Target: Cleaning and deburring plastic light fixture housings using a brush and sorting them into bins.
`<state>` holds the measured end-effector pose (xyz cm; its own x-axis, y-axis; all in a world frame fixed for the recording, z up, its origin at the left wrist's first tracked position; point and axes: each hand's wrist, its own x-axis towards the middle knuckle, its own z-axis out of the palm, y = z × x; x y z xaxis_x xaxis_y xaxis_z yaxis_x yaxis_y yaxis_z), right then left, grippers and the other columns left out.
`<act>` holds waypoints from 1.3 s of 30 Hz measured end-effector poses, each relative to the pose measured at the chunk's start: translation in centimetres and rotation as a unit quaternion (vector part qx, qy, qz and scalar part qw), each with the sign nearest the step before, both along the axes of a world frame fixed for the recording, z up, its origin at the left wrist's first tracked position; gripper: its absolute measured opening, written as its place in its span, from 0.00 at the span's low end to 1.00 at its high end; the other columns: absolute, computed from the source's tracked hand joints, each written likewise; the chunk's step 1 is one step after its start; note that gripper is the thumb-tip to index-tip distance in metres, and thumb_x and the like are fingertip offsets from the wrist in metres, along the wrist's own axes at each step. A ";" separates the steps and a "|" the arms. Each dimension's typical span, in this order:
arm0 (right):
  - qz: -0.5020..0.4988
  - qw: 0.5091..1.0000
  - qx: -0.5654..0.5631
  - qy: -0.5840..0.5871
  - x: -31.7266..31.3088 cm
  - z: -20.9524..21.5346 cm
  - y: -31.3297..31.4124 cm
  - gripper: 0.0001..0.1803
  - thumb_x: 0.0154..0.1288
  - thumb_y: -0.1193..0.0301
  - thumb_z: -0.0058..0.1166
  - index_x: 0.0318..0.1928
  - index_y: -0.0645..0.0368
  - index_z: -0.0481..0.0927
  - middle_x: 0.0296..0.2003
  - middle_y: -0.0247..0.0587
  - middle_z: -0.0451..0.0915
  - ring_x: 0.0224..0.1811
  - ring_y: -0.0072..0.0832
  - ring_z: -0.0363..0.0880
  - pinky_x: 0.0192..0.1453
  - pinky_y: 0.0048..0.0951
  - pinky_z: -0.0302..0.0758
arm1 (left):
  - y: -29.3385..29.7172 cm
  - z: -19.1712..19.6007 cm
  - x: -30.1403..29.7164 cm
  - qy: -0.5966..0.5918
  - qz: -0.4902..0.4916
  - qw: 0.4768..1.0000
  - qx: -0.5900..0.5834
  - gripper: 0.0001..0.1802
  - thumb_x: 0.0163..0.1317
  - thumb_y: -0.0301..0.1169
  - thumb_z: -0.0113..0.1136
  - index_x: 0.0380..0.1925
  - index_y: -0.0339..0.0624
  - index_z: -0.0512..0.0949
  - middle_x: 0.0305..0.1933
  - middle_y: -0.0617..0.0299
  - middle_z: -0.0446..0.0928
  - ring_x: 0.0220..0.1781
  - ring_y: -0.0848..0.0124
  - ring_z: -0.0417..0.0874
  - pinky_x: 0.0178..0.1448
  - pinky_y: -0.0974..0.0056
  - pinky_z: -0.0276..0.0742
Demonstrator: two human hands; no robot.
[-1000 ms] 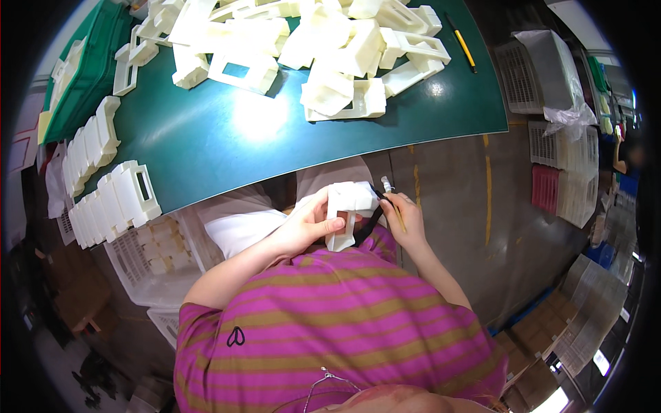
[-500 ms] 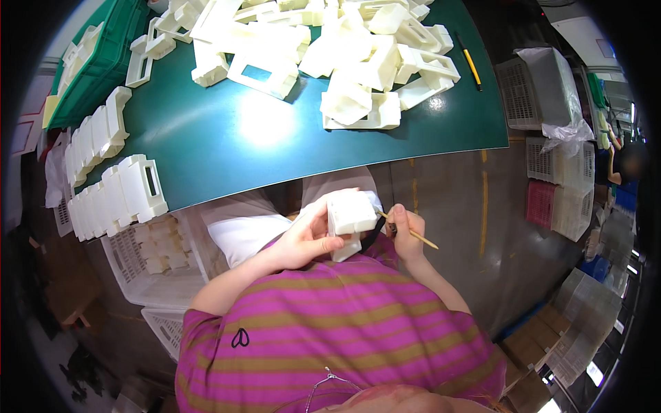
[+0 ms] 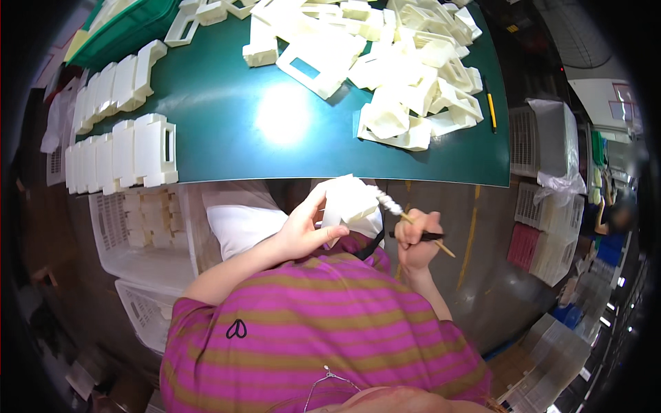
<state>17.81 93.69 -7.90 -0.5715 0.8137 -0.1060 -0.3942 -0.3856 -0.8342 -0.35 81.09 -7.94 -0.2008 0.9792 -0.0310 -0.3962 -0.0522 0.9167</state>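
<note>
My left hand (image 3: 303,230) grips a cream-white hollow plastic housing (image 3: 349,201) above my lap, near the table's front edge. Fingers and thumb are closed round its left side and underside. In my right hand (image 3: 418,244) is a thin wooden stick (image 3: 407,218) whose far end is wrapped in white fluffy material. That end sits beside the housing's right edge; I cannot tell if it touches. A slim black tool (image 3: 432,236) also lies across the fingers of this hand, its kind unclear.
On the green table (image 3: 220,117) lies a heap of similar housings (image 3: 406,89). Two rows of them (image 3: 141,151) stand at the left. A green crate (image 3: 127,31) is far left, a yellow-black pen-like tool (image 3: 491,110) at right. White baskets (image 3: 148,258) sit below the table's left side.
My right hand has moved a little right and away from the housing. The stick's white wrapped end, hidden before, now shows outside the housing. The housing has tilted in my left hand.
</note>
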 end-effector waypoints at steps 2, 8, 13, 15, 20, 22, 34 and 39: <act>0.030 0.999 -0.033 0.023 -1.1 -0.2 0.6 0.29 0.72 0.57 0.27 0.12 0.55 0.58 0.13 0.34 0.57 0.10 0.20 0.51 0.14 0.22 0.50 | -0.5 -0.8 -0.2 -0.079 -0.057 0.993 -0.067 0.34 0.58 0.29 0.58 0.62 0.35 0.53 0.59 0.56 0.61 0.60 0.70 0.64 0.60 0.65 0.63; 0.209 0.959 -0.170 0.092 -1.7 0.3 1.1 0.31 0.73 0.57 0.25 0.10 0.54 0.58 0.10 0.32 0.54 0.07 0.19 0.47 0.14 0.22 0.49 | -1.6 -1.4 -0.1 -0.138 0.001 0.989 -0.051 0.33 0.59 0.31 0.57 0.60 0.35 0.54 0.56 0.57 0.62 0.60 0.71 0.62 0.63 0.67 0.56; 0.162 0.922 -0.317 0.151 -2.4 0.9 0.2 0.32 0.73 0.57 0.24 0.09 0.55 0.58 0.10 0.33 0.53 0.07 0.20 0.48 0.14 0.21 0.49 | -1.6 -1.0 -0.3 0.009 0.043 0.999 0.009 0.30 0.58 0.28 0.56 0.59 0.37 0.55 0.56 0.58 0.62 0.59 0.72 0.62 0.62 0.67 0.57; 0.130 0.983 -0.090 0.088 -2.8 0.9 -0.7 0.32 0.73 0.57 0.22 0.10 0.54 0.58 0.11 0.32 0.55 0.07 0.19 0.49 0.14 0.21 0.49 | -1.5 -0.6 -1.0 0.051 0.059 0.993 -0.088 0.27 0.59 0.27 0.55 0.56 0.37 0.57 0.55 0.57 0.62 0.57 0.72 0.64 0.58 0.68 0.61; 0.091 0.972 0.215 -0.008 -3.8 1.8 -2.0 0.32 0.73 0.59 0.26 0.09 0.59 0.60 0.10 0.39 0.60 0.09 0.21 0.53 0.12 0.22 0.52 | -2.1 -1.9 0.1 -0.111 0.095 0.989 -0.037 0.23 0.60 0.29 0.55 0.52 0.38 0.59 0.51 0.58 0.65 0.54 0.72 0.65 0.59 0.66 0.59; 0.105 0.986 0.129 0.026 -3.6 1.2 -1.1 0.32 0.73 0.60 0.26 0.09 0.58 0.60 0.11 0.38 0.60 0.08 0.21 0.53 0.12 0.22 0.52 | -2.2 -2.5 -0.2 -0.101 0.087 0.991 -0.011 0.24 0.60 0.28 0.55 0.54 0.38 0.58 0.51 0.58 0.65 0.54 0.73 0.65 0.59 0.66 0.59; 0.154 0.969 0.108 -0.162 -4.4 0.5 0.0 0.28 0.72 0.60 0.32 0.13 0.59 0.62 0.12 0.34 0.61 0.12 0.18 0.56 0.16 0.19 0.52 | -3.1 -0.3 -2.7 0.214 0.057 0.971 0.089 0.29 0.52 0.31 0.63 0.52 0.33 0.64 0.52 0.49 0.67 0.56 0.57 0.69 0.59 0.60 0.63; 0.103 0.980 0.005 -0.168 -4.4 -0.2 -0.6 0.26 0.72 0.63 0.31 0.15 0.59 0.61 0.12 0.34 0.60 0.10 0.16 0.55 0.14 0.18 0.52 | -4.3 3.9 -7.4 0.428 0.219 0.873 -0.084 0.29 0.47 0.36 0.68 0.46 0.34 0.67 0.50 0.47 0.71 0.51 0.57 0.75 0.51 0.61 0.70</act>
<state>13.44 93.12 -8.11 -0.6576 0.6867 -0.3098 -0.0110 -0.4199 -0.9075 -7.79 76.79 -4.06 -0.5743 0.7989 0.1786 0.4621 0.1363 0.8763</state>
